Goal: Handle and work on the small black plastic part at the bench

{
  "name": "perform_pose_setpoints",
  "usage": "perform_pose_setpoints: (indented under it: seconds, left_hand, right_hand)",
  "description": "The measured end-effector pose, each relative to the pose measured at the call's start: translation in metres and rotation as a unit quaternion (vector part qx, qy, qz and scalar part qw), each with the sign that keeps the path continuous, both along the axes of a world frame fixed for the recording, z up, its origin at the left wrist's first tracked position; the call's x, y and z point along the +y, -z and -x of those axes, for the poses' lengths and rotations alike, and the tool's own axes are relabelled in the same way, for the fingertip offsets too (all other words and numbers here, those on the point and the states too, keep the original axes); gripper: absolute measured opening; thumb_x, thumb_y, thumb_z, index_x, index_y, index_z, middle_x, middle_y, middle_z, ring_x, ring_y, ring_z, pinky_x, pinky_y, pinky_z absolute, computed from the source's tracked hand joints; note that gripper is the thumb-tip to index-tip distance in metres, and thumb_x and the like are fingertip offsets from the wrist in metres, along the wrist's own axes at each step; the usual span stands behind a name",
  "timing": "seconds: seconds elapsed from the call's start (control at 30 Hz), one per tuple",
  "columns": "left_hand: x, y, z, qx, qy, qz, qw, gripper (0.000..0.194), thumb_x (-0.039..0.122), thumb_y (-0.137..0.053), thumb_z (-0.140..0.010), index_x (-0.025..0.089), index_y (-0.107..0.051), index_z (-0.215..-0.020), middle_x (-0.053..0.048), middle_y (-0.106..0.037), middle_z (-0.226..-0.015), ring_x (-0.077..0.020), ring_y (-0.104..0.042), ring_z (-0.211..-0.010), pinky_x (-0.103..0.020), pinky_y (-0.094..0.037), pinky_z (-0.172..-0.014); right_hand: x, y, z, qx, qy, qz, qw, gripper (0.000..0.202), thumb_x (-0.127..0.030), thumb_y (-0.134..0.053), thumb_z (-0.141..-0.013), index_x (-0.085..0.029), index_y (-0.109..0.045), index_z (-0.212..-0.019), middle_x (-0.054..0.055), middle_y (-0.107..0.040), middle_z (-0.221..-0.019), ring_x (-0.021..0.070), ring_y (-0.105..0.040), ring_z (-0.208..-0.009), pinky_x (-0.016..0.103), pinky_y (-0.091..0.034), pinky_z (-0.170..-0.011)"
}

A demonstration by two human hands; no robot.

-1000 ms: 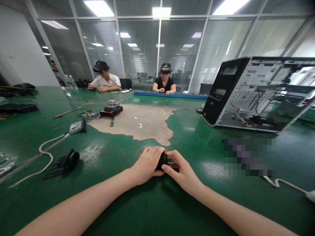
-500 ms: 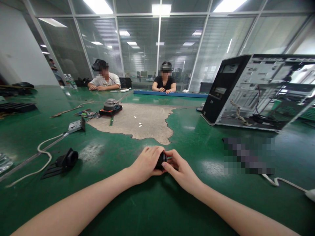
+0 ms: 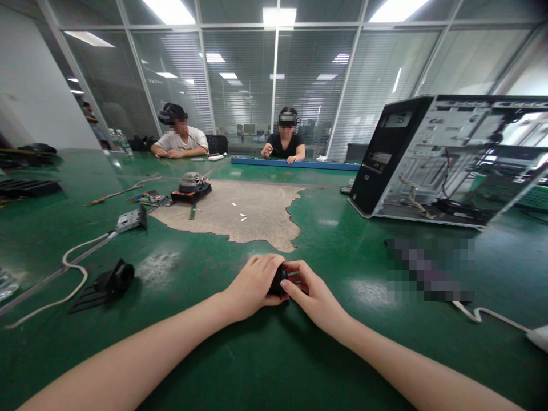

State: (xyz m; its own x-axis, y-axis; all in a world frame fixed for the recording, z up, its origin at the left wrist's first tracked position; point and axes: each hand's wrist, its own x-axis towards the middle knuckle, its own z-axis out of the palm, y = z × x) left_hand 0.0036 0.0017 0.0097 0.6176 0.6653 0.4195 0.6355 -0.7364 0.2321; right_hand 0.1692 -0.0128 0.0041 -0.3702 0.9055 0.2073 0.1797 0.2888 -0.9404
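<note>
Both my hands are closed around a small black object [image 3: 278,281] just above the green tabletop [image 3: 257,365]. My left hand [image 3: 257,282] wraps over its left side and top, hiding most of it. From the right, my right hand [image 3: 306,288] grips its edge between thumb and fingers. The object has a dark rounded or ridged rim on the right; I cannot make out its kind. To the left lies a black plastic part with a round opening [image 3: 113,279].
An open computer case [image 3: 394,165] stands at the right, near a blurred dark flat item [image 3: 428,271] with a white cable. A heatsink fan [image 3: 191,185] sits on the bare tan patch [image 3: 257,214]. A metal bracket [image 3: 132,218] lies left. Two people sit across the table.
My hands keep nearly the same hold on the black object. Across the table, the person in black has raised one hand from the tabletop. The view has shifted slightly.
</note>
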Motion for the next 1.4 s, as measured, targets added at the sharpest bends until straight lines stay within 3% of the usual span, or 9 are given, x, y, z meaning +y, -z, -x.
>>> perform_pose_setpoints:
  seconds: [0.3,0.6,0.83,1.23,1.4]
  left_hand:
    - [0.0002,0.0014,0.0002,-0.010,0.006,-0.008,1.000,0.057,0.023,-0.063,-0.068,0.019,-0.030,-0.114,-0.007,-0.050,-0.109,-0.0236,-0.048,-0.098,-0.037,-0.037,-0.082]
    - [-0.0002,-0.0011,-0.0002,-0.008,-0.001,0.010,1.000,0.056,0.023,-0.063,-0.068,0.019,-0.031,-0.113,-0.007,-0.051,-0.108,-0.0236,-0.049,-0.099,-0.037,-0.037,-0.082]
    - [-0.0006,-0.0013,-0.0002,-0.006,0.001,0.005,1.000,0.058,0.020,-0.064,-0.066,0.019,-0.030,-0.114,-0.007,-0.050,-0.109,-0.0236,-0.048,-0.099,-0.037,-0.037,-0.083]
    - [-0.0010,-0.0013,-0.0004,-0.002,-0.006,0.010,1.000,0.056,0.023,-0.065,-0.067,0.018,-0.032,-0.111,-0.008,-0.051,-0.107,-0.0239,-0.048,-0.098,-0.037,-0.037,-0.083]
    - [-0.0009,-0.0016,0.0002,-0.003,0.001,0.006,1.000,0.058,0.022,-0.064,-0.067,0.019,-0.030,-0.114,-0.008,-0.050,-0.110,-0.0242,-0.048,-0.099,-0.038,-0.037,-0.083]
  right_hand:
    - [-0.0016,0.0010,-0.0008,0.013,0.009,-0.074,0.997,0.014,-0.021,-0.050,-0.080,-0.022,-0.049,-0.094,0.003,-0.048,-0.098,0.0152,-0.053,-0.088,0.027,-0.051,-0.072]
    - [-0.0013,0.0013,0.0001,0.014,0.008,-0.023,1.000,0.021,-0.021,-0.050,-0.080,-0.021,-0.044,-0.100,0.004,-0.052,-0.099,0.0168,-0.055,-0.092,0.031,-0.051,-0.074]
    - [-0.0039,-0.0025,-0.0003,-0.013,0.021,-0.095,0.995,0.020,-0.018,-0.053,-0.077,-0.023,-0.049,-0.096,0.003,-0.051,-0.097,0.0176,-0.052,-0.093,0.031,-0.049,-0.074]
    - [-0.0023,-0.0005,0.0002,0.006,0.014,-0.030,0.999,0.020,-0.021,-0.049,-0.081,-0.021,-0.045,-0.100,0.005,-0.052,-0.099,0.0172,-0.054,-0.092,0.029,-0.052,-0.070]
    - [-0.0036,-0.0023,-0.0010,-0.016,0.021,-0.079,0.997,0.019,-0.018,-0.052,-0.078,-0.022,-0.050,-0.097,0.004,-0.052,-0.097,0.0173,-0.053,-0.091,0.030,-0.051,-0.072]
